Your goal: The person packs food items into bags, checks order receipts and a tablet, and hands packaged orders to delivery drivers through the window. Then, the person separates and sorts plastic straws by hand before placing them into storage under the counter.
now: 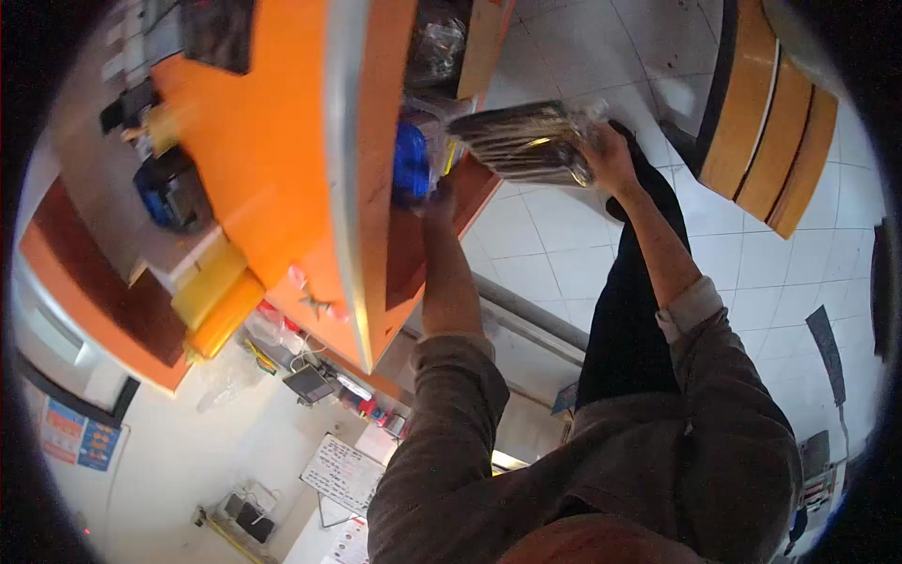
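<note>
My right hand [611,162] grips one end of a clear plastic package [521,143] with dark, striped-looking contents, held above the tiled floor. Further left, my left hand [438,199] reaches into a shelf opening under the orange counter, beside a blue object [410,162]. Shadow and blur hide the fingers of that hand, so its grip does not show. The far end of the package comes close to the shelf opening.
The orange counter [272,141] has a pale metallic edge. Another shelf compartment [437,47] holds clear plastic material. A curved wooden furniture piece [766,122] stands at the upper right. Yellow blocks [218,299], papers [346,470] and small devices lie to the left and below.
</note>
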The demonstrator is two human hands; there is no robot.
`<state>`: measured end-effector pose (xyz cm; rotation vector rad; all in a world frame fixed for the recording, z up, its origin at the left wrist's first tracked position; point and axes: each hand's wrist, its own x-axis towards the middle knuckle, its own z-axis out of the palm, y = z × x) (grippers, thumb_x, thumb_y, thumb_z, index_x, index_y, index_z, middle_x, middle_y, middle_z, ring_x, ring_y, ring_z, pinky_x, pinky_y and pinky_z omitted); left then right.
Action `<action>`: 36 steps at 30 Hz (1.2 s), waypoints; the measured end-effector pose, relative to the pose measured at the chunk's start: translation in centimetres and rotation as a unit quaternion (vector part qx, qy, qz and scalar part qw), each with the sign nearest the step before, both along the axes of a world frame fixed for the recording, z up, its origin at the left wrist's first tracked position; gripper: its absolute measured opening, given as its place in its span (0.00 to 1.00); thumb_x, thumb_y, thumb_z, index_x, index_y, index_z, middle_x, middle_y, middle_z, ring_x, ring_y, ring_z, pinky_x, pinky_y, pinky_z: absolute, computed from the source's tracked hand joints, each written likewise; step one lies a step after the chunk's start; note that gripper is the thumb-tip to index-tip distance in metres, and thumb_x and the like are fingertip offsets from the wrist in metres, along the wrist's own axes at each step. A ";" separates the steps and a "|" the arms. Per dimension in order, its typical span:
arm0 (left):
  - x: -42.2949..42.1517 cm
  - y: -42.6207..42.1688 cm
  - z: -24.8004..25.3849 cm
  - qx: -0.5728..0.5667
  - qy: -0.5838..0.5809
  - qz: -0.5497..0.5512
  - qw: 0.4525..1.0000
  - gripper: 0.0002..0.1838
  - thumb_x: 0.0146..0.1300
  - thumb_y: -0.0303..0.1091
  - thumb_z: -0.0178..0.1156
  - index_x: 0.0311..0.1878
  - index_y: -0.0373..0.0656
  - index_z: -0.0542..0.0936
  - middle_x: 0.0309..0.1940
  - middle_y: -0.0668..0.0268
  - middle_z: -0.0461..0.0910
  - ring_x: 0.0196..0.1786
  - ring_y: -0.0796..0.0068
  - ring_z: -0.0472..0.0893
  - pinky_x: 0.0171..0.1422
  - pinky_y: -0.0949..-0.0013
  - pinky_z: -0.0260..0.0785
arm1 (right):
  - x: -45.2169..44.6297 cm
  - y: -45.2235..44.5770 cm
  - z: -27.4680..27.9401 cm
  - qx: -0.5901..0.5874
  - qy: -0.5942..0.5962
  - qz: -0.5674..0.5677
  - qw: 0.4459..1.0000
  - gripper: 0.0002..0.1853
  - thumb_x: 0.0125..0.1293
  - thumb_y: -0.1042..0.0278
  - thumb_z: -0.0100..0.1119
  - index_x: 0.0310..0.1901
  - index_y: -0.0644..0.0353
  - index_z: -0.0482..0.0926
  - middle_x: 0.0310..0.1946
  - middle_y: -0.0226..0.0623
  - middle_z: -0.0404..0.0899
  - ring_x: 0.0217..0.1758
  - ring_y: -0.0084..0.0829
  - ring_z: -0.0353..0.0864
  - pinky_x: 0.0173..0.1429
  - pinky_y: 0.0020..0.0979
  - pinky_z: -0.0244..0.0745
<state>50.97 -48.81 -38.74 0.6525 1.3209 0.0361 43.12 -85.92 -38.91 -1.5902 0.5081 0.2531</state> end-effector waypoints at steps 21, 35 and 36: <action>-1.5 9.6 3.7 0.030 -0.066 -0.012 0.997 0.30 0.64 0.58 0.52 0.60 0.44 0.71 0.53 0.57 0.76 0.58 0.60 0.74 0.58 0.56 0.70 | 6.1 41.7 -2.7 0.219 0.127 0.020 0.967 0.21 0.68 0.62 0.56 0.61 0.55 0.67 0.53 0.36 0.75 0.54 0.32 0.76 0.55 0.40 0.73; -7.5 -6.0 1.1 0.014 -0.081 -0.040 0.996 0.25 0.65 0.54 0.55 0.56 0.44 0.74 0.47 0.56 0.79 0.52 0.61 0.78 0.55 0.59 0.71 | -8.0 -1.9 -2.9 0.185 0.321 0.187 0.910 0.23 0.71 0.53 0.51 0.62 0.57 0.71 0.56 0.38 0.76 0.58 0.30 0.77 0.55 0.31 0.72; -8.5 -8.2 1.7 0.013 -0.064 -0.078 0.995 0.25 0.65 0.53 0.56 0.55 0.44 0.74 0.47 0.56 0.80 0.52 0.61 0.79 0.55 0.60 0.71 | -10.4 -7.2 -4.6 0.018 0.331 0.338 0.881 0.27 0.70 0.47 0.51 0.64 0.55 0.70 0.48 0.29 0.78 0.36 0.20 0.74 0.39 0.23 0.69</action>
